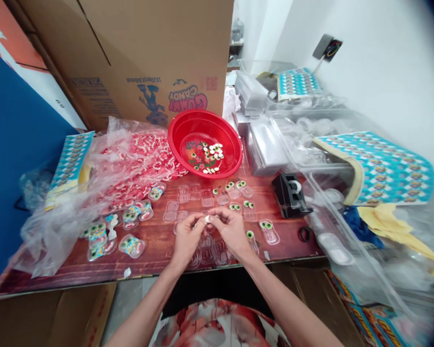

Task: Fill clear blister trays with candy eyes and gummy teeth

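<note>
Fingers (194, 220): closed in a pinch, tips of left hand (186, 237) and right hand (233, 232) meeting on one small pale piece (207, 219).
Pale piece: between both thumbs, above the clear trays (207, 249) on the surface (154, 250).
Handling: probably light, soft, slightly slippery; best gripped gently by the rim.
Carton (159, 43): "GUMMY CANDY", upside down; finer print unclear.
Orange panel (14, 48): letters "ICK" readable, rest cut off.

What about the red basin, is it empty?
No, several white and green eye-like pieces lie on the bottom of the red basin.
</note>
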`<action>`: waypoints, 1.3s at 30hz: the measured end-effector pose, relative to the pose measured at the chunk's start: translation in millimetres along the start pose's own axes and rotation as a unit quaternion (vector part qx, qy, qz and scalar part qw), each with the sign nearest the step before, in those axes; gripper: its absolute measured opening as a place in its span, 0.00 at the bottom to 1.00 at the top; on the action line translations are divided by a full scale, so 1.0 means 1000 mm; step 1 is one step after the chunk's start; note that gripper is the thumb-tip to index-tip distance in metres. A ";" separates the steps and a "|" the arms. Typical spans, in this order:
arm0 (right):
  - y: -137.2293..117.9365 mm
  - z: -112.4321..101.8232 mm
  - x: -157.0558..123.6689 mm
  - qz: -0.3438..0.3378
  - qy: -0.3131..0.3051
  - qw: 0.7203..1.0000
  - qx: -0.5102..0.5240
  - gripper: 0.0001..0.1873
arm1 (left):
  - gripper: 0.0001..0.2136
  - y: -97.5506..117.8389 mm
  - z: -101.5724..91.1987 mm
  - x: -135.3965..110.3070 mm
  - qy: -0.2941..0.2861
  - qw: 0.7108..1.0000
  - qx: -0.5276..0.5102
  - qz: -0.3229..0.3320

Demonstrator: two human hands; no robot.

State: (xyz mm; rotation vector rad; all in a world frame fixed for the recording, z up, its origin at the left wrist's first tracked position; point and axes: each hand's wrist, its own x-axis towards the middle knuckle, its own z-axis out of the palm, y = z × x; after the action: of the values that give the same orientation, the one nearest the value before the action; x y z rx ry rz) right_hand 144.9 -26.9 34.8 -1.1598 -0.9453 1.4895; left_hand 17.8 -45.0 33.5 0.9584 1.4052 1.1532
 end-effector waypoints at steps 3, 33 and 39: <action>-0.004 -0.004 -0.001 0.006 -0.010 1.000 0.015 0.10 | 0.11 0.003 -0.001 0.003 -0.019 0.992 -0.104 -0.067; -0.022 -0.010 0.000 0.001 -0.042 0.998 -0.053 0.10 | 0.10 0.005 -0.002 -0.002 -0.120 0.982 -0.132 -0.056; -0.019 -0.011 -0.001 0.042 -0.011 0.999 0.031 0.11 | 0.09 0.004 0.008 -0.001 -0.099 0.923 -0.316 -0.197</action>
State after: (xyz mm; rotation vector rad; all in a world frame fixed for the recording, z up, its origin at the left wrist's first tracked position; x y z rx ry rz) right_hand 160.4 -24.2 49.9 -1.1527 -0.8674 1.5918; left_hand 25.8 -43.5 37.6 0.2998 0.9074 1.0628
